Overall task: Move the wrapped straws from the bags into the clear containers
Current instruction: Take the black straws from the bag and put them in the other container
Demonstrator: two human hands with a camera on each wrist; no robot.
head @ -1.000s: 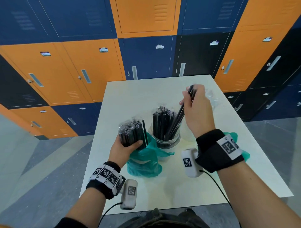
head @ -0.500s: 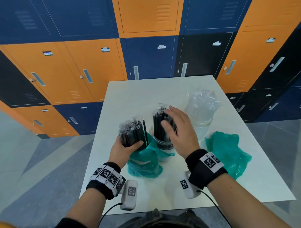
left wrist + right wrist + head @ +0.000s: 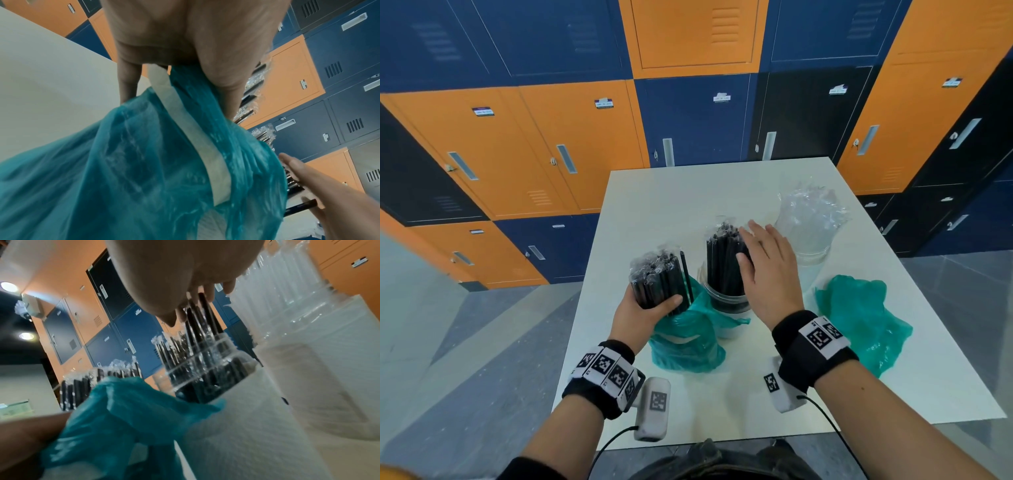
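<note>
My left hand (image 3: 645, 308) grips a bundle of black wrapped straws (image 3: 657, 282) that stands out of a teal bag (image 3: 683, 346) on the white table (image 3: 671, 205). Just right of it a clear container (image 3: 724, 301) holds more black wrapped straws (image 3: 722, 260). My right hand (image 3: 762, 263) lies against their right side with straight fingers and holds nothing. The right wrist view shows the fingertips (image 3: 209, 293) touching the straw tops above the container (image 3: 211, 369). In the left wrist view the teal bag (image 3: 144, 162) hangs below my left palm (image 3: 185, 32).
A second clear container (image 3: 808, 236) with clear-wrapped straws stands at the back right. Another teal bag (image 3: 859, 325) lies crumpled on the right of the table. Orange, blue and black lockers (image 3: 688, 120) stand behind the table.
My right hand lowered a handful of black straws into the clear container, let them go, and now rests flat against them. The left hand kept its grip.
</note>
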